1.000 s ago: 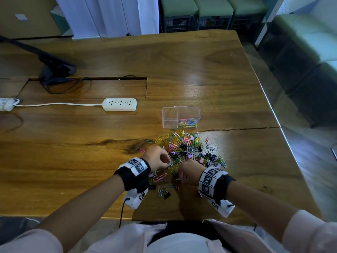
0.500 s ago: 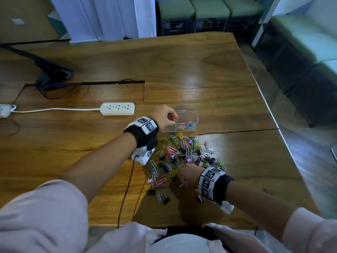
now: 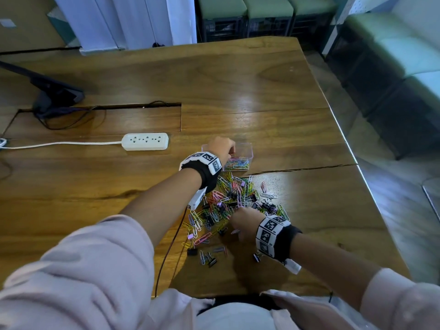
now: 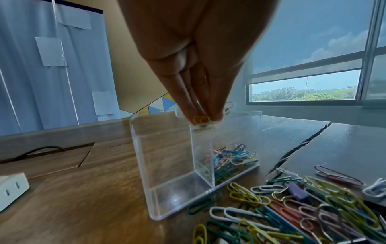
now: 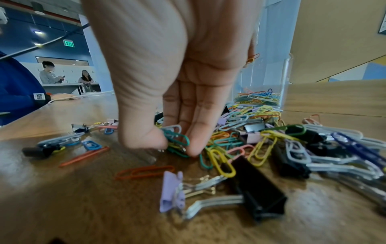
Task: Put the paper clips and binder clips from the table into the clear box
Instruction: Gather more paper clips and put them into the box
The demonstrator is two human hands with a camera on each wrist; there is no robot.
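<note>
A yellow paper clip (image 4: 201, 119) is pinched by the left hand (image 4: 196, 54) directly over the clear box (image 4: 194, 158), seemingly at its divider, for dropping beside the stored clips. Just short of the box, green clips (image 5: 177, 140) are pinched from the pile (image 3: 238, 201) by the right hand (image 5: 167, 74); bare table (image 3: 238, 79) lies beyond.

Head cam overhead; wrist cams close, table-level.

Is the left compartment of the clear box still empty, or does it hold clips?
Empty. In the left wrist view the clear box shows only bare floor left of its divider; the paper clips lie right of it.
</note>
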